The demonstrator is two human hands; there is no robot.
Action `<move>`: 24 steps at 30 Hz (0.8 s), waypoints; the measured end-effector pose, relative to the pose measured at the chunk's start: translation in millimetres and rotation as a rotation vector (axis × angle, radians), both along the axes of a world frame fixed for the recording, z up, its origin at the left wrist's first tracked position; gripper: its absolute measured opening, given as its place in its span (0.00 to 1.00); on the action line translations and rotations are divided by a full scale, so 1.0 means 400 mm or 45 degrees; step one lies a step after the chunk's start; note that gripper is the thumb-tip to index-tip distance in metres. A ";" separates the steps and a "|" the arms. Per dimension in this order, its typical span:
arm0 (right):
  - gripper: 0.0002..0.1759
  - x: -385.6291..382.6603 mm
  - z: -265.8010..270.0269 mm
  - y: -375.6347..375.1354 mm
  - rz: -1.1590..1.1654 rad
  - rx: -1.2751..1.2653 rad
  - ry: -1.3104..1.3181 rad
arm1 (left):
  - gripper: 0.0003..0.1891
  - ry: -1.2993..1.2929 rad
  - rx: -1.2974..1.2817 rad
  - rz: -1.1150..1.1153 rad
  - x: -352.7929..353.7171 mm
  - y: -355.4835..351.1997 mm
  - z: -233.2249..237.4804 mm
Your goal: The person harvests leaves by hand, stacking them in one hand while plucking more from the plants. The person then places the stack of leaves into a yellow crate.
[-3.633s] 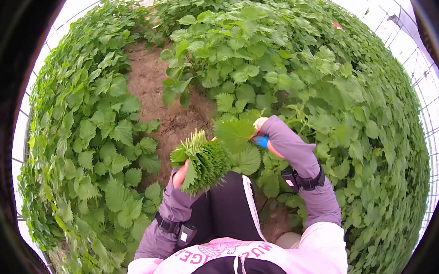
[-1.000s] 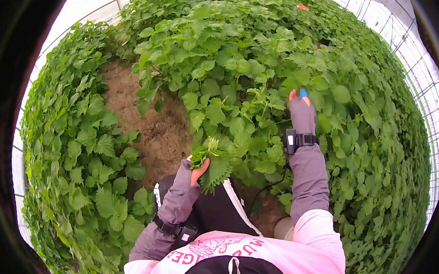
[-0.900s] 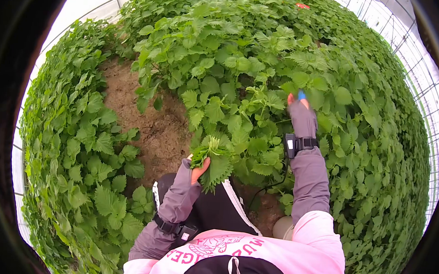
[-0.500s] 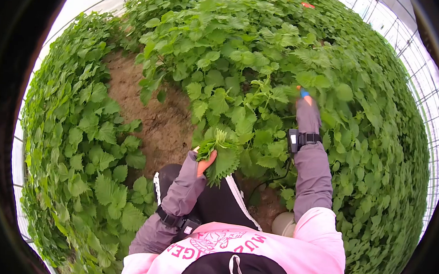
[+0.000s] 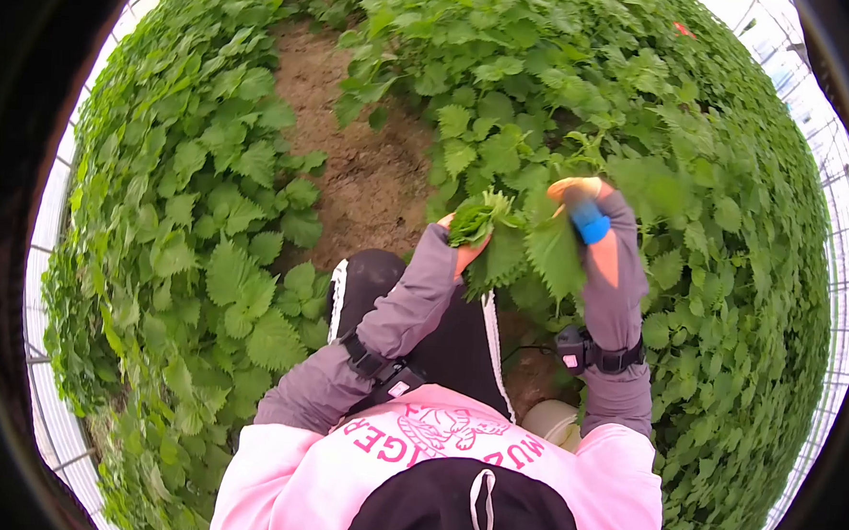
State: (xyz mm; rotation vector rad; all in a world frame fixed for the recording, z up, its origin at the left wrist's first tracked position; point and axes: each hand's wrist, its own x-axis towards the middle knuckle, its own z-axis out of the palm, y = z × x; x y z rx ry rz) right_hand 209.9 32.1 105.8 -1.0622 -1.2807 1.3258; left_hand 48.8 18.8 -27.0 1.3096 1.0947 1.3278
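Note:
My left hand (image 5: 469,254) is closed around a bunch of green perilla leaves (image 5: 486,216), their pale cut stems pointing up and away from me. Just to its right, my right hand (image 5: 601,238) is curled with the fingers bent inward. A broad, toothed perilla leaf (image 5: 554,254) hangs from its fingertips, close to the bunch but apart from it. Something blue (image 5: 589,223) is wrapped about a digit of the right hand; motion blurs its end. Leafy perilla plants (image 5: 503,144) stand right behind both hands.
Dense perilla rows rise on the left (image 5: 200,157) and right (image 5: 729,310). Between them runs a bare soil path (image 5: 361,185). A pale bucket (image 5: 551,421) stands by my right side. The greenhouse wall (image 5: 57,409) curves around the edges.
My right hand has come back from the plants toward my left hand, now with a leaf in its fingers. The left hand still holds the bunch and sits higher and further right in view.

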 end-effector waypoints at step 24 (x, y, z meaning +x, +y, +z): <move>0.12 0.043 -0.129 0.197 -0.223 -0.034 0.238 | 0.12 0.184 0.021 -0.023 -0.030 0.001 -0.054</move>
